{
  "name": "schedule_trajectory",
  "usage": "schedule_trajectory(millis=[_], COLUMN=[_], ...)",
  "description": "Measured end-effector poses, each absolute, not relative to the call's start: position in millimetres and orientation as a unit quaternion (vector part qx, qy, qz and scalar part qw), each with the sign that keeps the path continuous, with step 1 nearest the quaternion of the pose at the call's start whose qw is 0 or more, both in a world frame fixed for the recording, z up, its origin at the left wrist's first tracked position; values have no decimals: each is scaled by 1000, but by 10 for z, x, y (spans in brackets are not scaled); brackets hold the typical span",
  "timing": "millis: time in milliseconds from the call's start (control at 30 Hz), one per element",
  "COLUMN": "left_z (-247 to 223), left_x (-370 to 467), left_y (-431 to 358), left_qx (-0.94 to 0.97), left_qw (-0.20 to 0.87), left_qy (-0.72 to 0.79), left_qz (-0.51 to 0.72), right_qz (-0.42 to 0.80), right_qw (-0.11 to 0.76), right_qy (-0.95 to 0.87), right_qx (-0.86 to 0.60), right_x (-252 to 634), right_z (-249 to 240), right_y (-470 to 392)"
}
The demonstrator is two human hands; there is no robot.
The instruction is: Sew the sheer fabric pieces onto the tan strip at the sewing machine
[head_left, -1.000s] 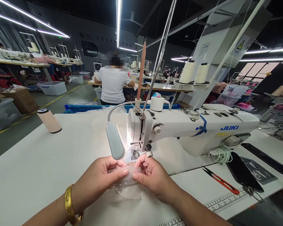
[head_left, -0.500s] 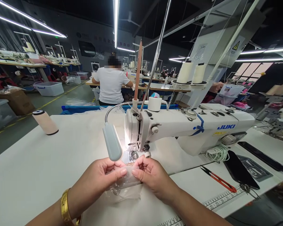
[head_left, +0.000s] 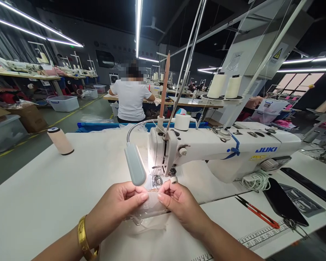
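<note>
Between my two hands stretches a piece of thin, sheer white fabric point(head_left: 151, 203), its lower part hanging toward the table's front. My left hand point(head_left: 126, 201), with a gold bangle point(head_left: 83, 235) at the wrist, pinches the fabric's upper left edge between thumb and fingers. The upper right edge is pinched by my right hand point(head_left: 176, 199). Just beyond the fingertips are the presser foot point(head_left: 157, 180) and needle area of a white sewing machine point(head_left: 201, 145). A small clear loop point(head_left: 137, 221) shows under the fabric near my left hand.
A grey lamp point(head_left: 135, 165) hangs left of the needle. A thread cone point(head_left: 60, 141) stands at the table's left. Red thread snips point(head_left: 258, 212), a black phone point(head_left: 285, 201) and a coiled pale cord point(head_left: 255, 180) lie right. Another person point(head_left: 132, 98) sits ahead, back turned.
The whole view has shifted slightly, so things sit farther right in the picture. Both hands still pinch the fabric, with their thumbs a little farther apart.
</note>
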State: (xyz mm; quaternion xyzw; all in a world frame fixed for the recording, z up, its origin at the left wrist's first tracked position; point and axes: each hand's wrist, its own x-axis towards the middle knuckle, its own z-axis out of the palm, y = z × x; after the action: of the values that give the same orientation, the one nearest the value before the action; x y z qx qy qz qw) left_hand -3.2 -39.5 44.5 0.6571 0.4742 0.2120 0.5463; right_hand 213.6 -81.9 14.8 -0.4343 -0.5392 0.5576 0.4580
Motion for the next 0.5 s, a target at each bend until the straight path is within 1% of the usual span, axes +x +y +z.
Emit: schedule_trajectory(millis=[100,200,333,400,433,500], left_z=[512,652,956,1075,1098,1051], left_x=[-16,-96,-302,-332,-309,-195], left_y=[-412,-498,-617,-583,-534,-388], left_qx=[660,690,747,777,793,819], left_qw=[542,533,508,457,426,374], left_qy=[478,449,410,419,424,428], left_qz=[204,193,125,106,99,83], right_qz=[548,523,522,519,493,390], right_qw=[458,451,385,356,354,364], right_qy=[-545,-559,-608,-635,-654,-699], right_qx=[-440,-459,-458,-447,-452,-477], right_x=[2135,2133,2077,2008,1969,1901], right_z=[151,195,348,385,372,276], right_y=[-833,-955,-1239,-1315,-1319,-1266])
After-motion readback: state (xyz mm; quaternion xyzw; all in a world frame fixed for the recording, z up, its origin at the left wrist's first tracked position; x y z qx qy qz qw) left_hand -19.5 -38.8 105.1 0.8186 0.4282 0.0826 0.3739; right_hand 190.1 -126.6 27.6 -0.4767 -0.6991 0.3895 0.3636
